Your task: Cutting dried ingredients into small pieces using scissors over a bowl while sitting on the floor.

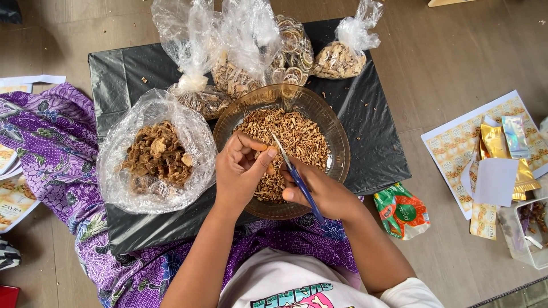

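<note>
Wooden floor fills the background, and on it lies a black plastic sheet that serves as the surface. In the middle of the frame stands a brown glass bowl with chopped dried pieces inside.

Over the lower part of the bowl, the left hand has its fingers curled and pinched together on a small piece; the piece itself is too small to tell. Just beside it, the right hand is closed around blue-handled scissors, whose blades point up toward the left hand's fingertips.

Left of the bowl, touching its rim, is an open clear bag of brown dried chunks. Along the top of the frame stand several tied clear bags of dried slices. Purple patterned cloth lies at the left. At the right of the frame are a sticker sheet, gold pouches and a green-orange packet.
</note>
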